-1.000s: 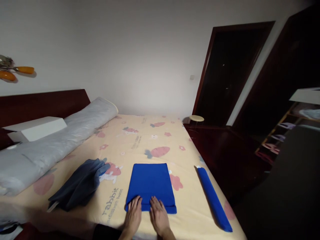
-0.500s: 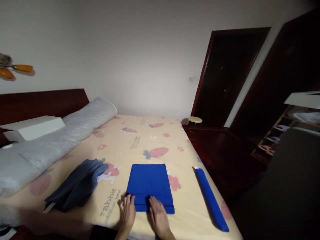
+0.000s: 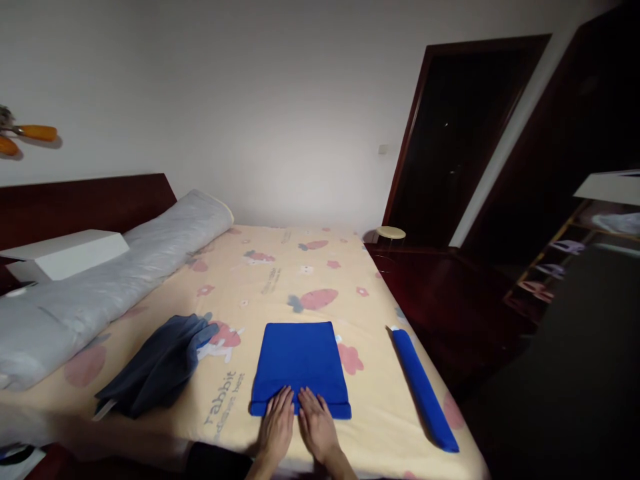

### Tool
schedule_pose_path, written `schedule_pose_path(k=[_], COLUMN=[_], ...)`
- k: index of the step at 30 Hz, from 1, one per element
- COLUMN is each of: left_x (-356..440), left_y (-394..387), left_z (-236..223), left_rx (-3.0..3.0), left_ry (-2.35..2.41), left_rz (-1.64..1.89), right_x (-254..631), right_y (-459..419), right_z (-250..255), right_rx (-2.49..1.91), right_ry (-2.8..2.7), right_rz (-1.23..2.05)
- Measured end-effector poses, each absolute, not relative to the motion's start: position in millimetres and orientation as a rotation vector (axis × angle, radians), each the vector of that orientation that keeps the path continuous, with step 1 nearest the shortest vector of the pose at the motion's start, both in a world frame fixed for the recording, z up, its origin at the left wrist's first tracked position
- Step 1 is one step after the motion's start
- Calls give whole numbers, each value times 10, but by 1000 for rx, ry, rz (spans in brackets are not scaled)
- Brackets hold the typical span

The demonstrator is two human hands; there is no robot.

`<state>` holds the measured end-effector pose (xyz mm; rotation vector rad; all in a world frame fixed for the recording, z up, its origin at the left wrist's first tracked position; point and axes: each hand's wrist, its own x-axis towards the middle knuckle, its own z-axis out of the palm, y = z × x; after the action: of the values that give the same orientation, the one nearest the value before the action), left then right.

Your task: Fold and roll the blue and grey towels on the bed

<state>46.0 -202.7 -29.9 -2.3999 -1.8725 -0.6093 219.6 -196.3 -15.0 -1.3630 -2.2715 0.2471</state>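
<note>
Cream sheet (image 3: 260, 267) over the bed, printed with carrots, flowers and rabbit lettering; it carries everything below except the headboard. Dark red-brown headboard (image 3: 95, 200) at left. Grey roll (image 3: 135, 260) laid lengthwise before it, a white box (image 3: 80, 253) resting on top near the headboard. None of these displaced since the earlier frames; only the view has shifted slightly.

Dark cloth (image 3: 160, 367), left of centre: crumpled, a pale tag at its near end. Same spot as half a second ago.

Blue cloth (image 3: 303, 350): folded to a flat, near-square panel at the near side of the bed, directly in front of the person, a narrow band running along its near edge. Lies between the dark cloth and the blue roll, apart from both. Outline much as before.

Blue roll (image 3: 425, 390): long and narrow, slanting beside the bed's right edge, whitish bit at its far end. Unmoved.

Left hand (image 3: 279, 417): the main change. Half a second ago at the cloth's near left corner, fingers bent; now further in, beside the right hand, palm down, fingers extended on the band. Grasps nothing.

Right hand (image 3: 317, 417): palm down, fingers outstretched on the band, position nearly unchanged; presses the cloth without gripping.
</note>
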Motion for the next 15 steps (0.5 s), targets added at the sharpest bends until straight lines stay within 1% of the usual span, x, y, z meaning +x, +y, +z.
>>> schedule_pose_path(k=[4,9,11,15], left_x=[147,51,185,526], left_y=[-2022,-2021,-1990,-1931], left_z=[-316,-258,-211,-149], left_rx=[-2118,-1900,-1966,-2373], left_ry=[-2011,-2088,-2052,-1786], left_rz=[-574,-565,-583,-594], right_x=[2565,2726,2665,2590], right_y=[-1867,-1802,-1786,-1766], right_z=[-321,-597,-687,-783], right_rx=[-1553,-1581,-1578,-1586], right_ry=[-2091,-1978,-1944,-1921], right_rz=[9,-160,-187,-259])
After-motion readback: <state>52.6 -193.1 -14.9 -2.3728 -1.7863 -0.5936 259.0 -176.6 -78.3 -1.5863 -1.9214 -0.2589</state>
